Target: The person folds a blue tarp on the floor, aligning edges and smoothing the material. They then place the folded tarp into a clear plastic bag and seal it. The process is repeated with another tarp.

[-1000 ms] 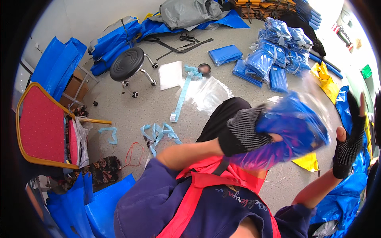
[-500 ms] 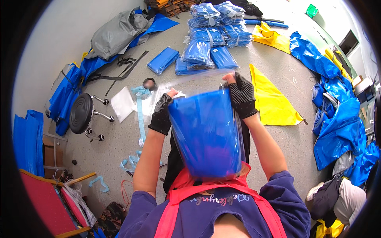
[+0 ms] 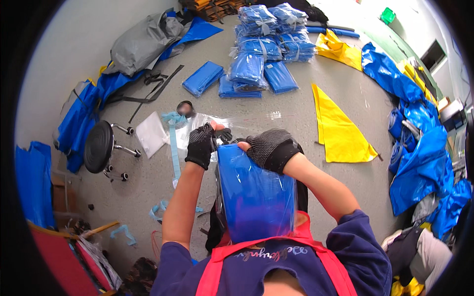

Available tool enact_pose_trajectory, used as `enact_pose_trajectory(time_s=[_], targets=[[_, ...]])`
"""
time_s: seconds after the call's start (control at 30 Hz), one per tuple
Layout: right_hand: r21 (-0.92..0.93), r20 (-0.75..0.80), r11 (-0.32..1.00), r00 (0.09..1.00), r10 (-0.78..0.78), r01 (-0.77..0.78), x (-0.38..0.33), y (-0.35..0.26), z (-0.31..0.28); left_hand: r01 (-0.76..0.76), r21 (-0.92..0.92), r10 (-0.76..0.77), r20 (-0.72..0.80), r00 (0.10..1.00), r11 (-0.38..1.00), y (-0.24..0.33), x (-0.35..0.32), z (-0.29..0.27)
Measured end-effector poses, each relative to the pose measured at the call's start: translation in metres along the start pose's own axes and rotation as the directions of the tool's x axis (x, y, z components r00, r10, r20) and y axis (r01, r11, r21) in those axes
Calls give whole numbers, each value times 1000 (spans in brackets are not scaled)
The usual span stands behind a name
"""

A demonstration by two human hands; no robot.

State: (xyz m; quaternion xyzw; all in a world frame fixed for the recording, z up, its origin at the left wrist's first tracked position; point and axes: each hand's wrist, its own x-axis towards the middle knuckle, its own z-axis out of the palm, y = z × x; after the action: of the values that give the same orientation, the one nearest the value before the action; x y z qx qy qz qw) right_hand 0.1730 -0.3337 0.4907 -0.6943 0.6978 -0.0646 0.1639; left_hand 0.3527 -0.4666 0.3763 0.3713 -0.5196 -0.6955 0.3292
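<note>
Both hands gloved in black fingerless mesh. Left hand clamped on the top left corner of a folded blue sheet in a clear plastic bag; right hand closed over the top right corner, fingers curled down across the bag's mouth. Hands near each other, not touching, with the bag's upper edge between them. Bagged blue bundle held upright against the lap and chest, just below picture centre, its lower end resting on a red apron.

At twelve o'clock on the floor, a stack of bagged blue packs, shiny, rectangular, piled several high. Just below it, flat blue packs lying singly, and another flat one toward eleven. At two o'clock, a yellow triangular sheet spread flat. At three, heaped loose blue sheeting. At eleven, a grey crumpled cover over more blue material. At nine, a round black stool on castors; beside it a white flat bag and pale blue strips. At seven, a red chair. At one o'clock, far off, a small green sign on the wall, rectangular.
</note>
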Motion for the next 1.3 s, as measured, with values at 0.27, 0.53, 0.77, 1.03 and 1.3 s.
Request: enact_pose_trajectory(time_s=[0.27, 0.53, 0.77, 1.03, 1.3], targets=[[-95, -365, 952, 879, -305, 291, 50, 0, 6, -192, 45, 190, 44, 981, 980, 29, -30, 28], [-276, -236, 897, 880, -412, 346, 89, -13, 10, -39, 349, 69, -75, 995, 936, 41, -26, 22], [-374, -378, 927, 911, -162, 9, 126, 40, -46, -172, 183, 174, 8, 985, 968, 43, -28, 11], [699, -321, 666, 717, 618, -261, 18, 180, -61, -733, 407, 491, 553, 673, 546, 64, -22, -26], [970, 216, 53, 940, 263, -237, -11, 117, -21, 342, -456, -183, 358, 916, 822, 91, -35, 27]])
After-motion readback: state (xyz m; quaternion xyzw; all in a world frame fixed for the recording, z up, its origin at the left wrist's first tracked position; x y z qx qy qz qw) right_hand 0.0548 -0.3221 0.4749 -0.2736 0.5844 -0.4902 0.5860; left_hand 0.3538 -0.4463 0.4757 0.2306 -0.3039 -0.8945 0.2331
